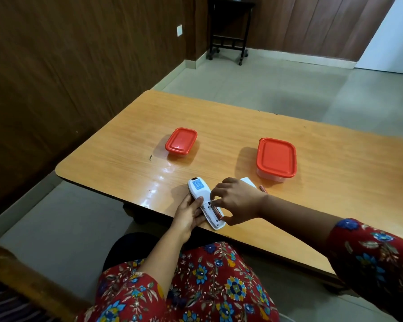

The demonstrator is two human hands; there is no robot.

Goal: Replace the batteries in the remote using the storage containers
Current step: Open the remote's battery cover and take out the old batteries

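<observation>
The white plastic remote [199,188] lies face down at the near edge of the orange wooden tabletop [126,154], its battery bay open. The left hand [189,213] grips its side with curled fingers. The right hand [236,201] pinches the copper-coloured cylindrical battery [215,209] in the bay between fingertip and thumb. Likely trouble: the spring flicks that cell out, or a hard pull tips the remote off the edge. The loose second battery [263,188] could roll; the small red-lidded plastic container [181,142] and larger red-lidded container [276,159] are closed

Single head-worn wide-angle view, facing forward and down, close over near edge of glossy orange wooden table [130,145].
</observation>
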